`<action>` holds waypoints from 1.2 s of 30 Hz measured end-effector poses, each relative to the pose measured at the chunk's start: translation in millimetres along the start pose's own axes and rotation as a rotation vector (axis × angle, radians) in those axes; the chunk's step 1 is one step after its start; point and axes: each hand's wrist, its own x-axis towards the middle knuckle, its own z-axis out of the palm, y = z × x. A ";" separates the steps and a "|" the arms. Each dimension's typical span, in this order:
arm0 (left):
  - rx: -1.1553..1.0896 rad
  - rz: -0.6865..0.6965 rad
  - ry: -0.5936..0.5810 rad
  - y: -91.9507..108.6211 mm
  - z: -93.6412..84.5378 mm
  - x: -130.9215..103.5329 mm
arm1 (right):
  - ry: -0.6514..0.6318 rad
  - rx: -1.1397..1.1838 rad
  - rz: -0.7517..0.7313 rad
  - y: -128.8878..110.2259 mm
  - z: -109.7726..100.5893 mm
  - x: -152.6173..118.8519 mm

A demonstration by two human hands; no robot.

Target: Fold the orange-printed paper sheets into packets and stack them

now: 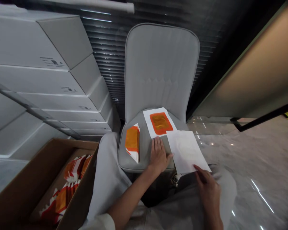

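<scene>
My left hand [159, 155] lies flat on the grey chair seat [144, 153], fingers stretched forward to the lower edge of a white sheet with an orange painted patch [161, 123]. Its thumb reaches towards a blank-looking white sheet [188, 151]. That sheet overlaps a corner of the painted one and hangs past the seat's right front edge. My right hand [207, 183] pinches its near edge between thumb and fingers. Left of my left hand, folded orange and white papers [133, 142] rest together on the seat.
An open cardboard box [74, 144] at the lower left holds several folded red, orange and white papers [62, 198]. White boxes [28, 78] are stacked at the left. The chair's backrest [161, 70] rises behind the seat. A dark-framed panel [252, 73] stands at the right.
</scene>
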 end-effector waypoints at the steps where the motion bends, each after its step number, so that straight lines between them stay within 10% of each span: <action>1: -0.007 -0.012 -0.009 -0.6 -2.0 5.5 | 0.058 -0.024 -0.070 -0.3 2.4 1.0; 6: -0.062 0.043 -0.001 -9.8 -29.5 8.9 | 0.154 -0.116 -0.387 -4.7 0.4 2.8; 12: -0.146 0.483 -0.090 -23.4 -70.0 -34.6 | 0.044 0.178 -0.485 -25.9 -11.6 -2.9; 21: -0.142 0.612 -0.088 -36.4 -34.3 -54.3 | -0.164 -0.111 -0.753 -13.7 -10.1 7.1; 28: -0.279 0.571 -0.174 -51.9 -24.6 -60.9 | -0.446 -0.039 -0.658 34.3 -15.7 35.9; 36: -0.528 0.397 -0.076 -48.1 -17.9 -61.0 | -0.593 0.352 -0.200 0.2 -3.1 71.8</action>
